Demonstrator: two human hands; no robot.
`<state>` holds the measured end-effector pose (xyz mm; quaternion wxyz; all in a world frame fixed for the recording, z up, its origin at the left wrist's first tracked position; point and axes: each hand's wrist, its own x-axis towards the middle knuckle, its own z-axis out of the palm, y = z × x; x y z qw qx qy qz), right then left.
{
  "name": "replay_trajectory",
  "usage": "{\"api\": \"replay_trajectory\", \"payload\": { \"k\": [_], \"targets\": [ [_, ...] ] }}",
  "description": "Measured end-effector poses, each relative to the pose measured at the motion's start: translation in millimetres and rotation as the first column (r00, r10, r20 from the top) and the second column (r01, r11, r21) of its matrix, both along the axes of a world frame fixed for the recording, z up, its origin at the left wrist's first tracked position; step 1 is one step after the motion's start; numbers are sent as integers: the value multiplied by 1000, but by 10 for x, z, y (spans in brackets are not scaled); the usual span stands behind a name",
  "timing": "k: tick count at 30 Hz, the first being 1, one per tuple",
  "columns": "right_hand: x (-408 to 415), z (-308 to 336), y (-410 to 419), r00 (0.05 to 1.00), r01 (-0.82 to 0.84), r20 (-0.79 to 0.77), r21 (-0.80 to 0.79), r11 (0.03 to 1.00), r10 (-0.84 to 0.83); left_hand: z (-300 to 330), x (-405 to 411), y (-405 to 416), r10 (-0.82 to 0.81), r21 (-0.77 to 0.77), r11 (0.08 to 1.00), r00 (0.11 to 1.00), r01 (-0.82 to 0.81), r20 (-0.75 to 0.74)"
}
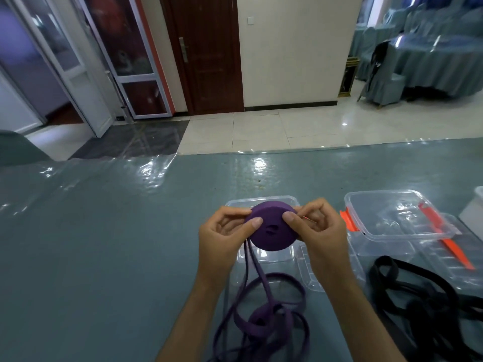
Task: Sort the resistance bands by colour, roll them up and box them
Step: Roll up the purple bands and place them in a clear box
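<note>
A tightly wound purple roll [271, 228] of resistance band is held up above the table between both hands. My left hand [222, 235] grips its left edge, thumb laid across the face. My right hand [317, 231] grips the right edge, thumb on the face too. The band's loose tail hangs from the roll down to a tangle of purple bands [264, 320] on the table near me. A pile of black bands [423, 301] lies at the right. A clear plastic box [261, 202] sits just behind the roll, mostly hidden by my hands.
A second clear box with orange clips [397, 218] stands at the right, resting on another clear tray [444, 267]. The table carries a grey-green cloth under shiny plastic film [117, 231]. A white container edge [478, 194] shows at far right.
</note>
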<state>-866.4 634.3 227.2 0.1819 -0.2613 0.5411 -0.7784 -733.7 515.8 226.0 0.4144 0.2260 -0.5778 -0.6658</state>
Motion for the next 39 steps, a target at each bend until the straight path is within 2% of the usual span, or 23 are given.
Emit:
{"api": "replay_trajectory", "payload": {
  "k": [2,4,9,12,15,19,22,24,27,30,33,35,39],
  "targets": [
    [-1,24,-18,999,45,12,-26,999,-44,3,-18,19,-68,44,997,998,67,3],
    [-31,32,-5,1000,14,18,-16,1000,-13,14,-20,-12,-113,37,993,993,112,22],
    [-119,75,85,991,-132,3,93,987,133,52,-42,-15,36,-3,999,999,-36,16],
    [-160,70,132,972,-214,-67,165,963,227,7,-41,4,56,21,998,998,-56,4],
    [-176,95,147,936,-313,-84,250,916,343,-30,-10,15,42,-21,999,999,-42,19],
    [-203,99,155,959,-209,-149,197,958,240,-11,5,37,-50,-20,998,997,51,57],
    [-204,63,196,976,-162,-126,126,979,178,42,49,-29,-158,-84,982,977,171,140],
    [-190,30,221,963,-207,-135,186,960,234,49,76,-64,-205,-84,972,966,220,161],
    [-134,40,241,931,-252,-181,310,917,317,7,46,0,-164,-104,977,967,187,195],
    [-83,57,264,951,-213,-181,213,953,253,-29,2,83,-145,-21,989,981,149,133],
    [-84,17,292,974,-121,-176,143,982,145,0,-5,89,-226,-6,973,965,229,134],
    [-101,-26,326,975,-144,-143,172,974,170,6,-2,80,-221,-44,972,963,230,152],
    [-185,-40,439,922,-310,-120,335,890,367,-68,-13,149,-137,-88,985,980,151,143]
  ]
}}
